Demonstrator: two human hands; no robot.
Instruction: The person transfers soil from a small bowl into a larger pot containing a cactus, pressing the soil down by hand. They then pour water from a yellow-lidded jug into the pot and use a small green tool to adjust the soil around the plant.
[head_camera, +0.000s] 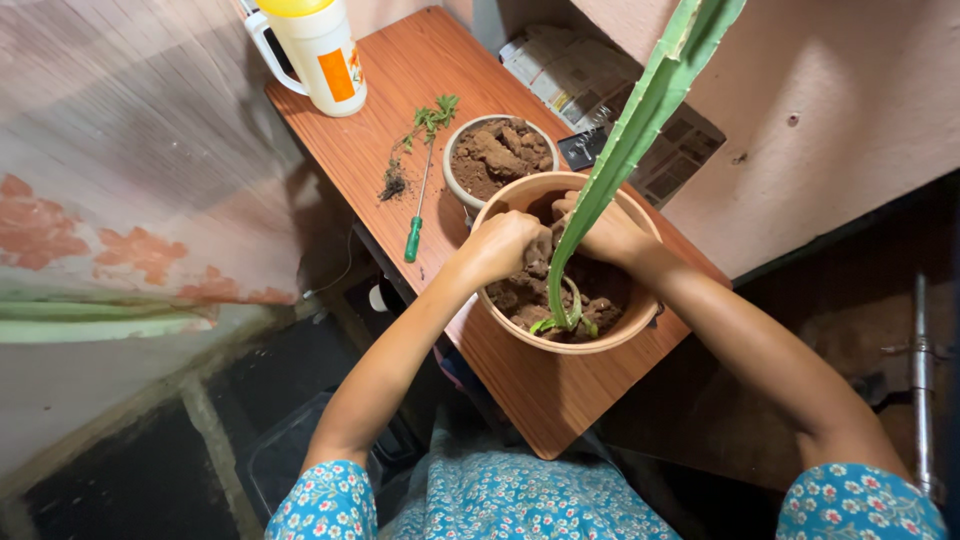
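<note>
Both hands are seen inside a round terracotta-coloured pot (610, 338) that stands near the middle of the frame on a narrow wooden table (540, 395). The left hand (503, 245) is curled into a loose fist and pressed against clumps of brown soil (520, 295) at the pot's upper left. The right hand (608, 235) is closed down on the soil at the pot's upper rim, just behind a tall green cactus stem (640, 115); whether its fingers grip soil or the stem cannot be told. The stem is rooted in the soil at the lower middle of the pot and leans upward to the top right edge of the frame.

Just above the pot, touching or nearly touching its rim, a smaller grey bowl (452, 160) filled with lumpy soil is set. To its left, a green-handled screwdriver (417, 215) lies on the table beside a small uprooted sprig (430, 118) with dirt at its roots. A white jug with a yellow lid (318, 50) stands at the table's far end, in the upper left. Folded newspapers (570, 70) are seen behind the bowl.
</note>
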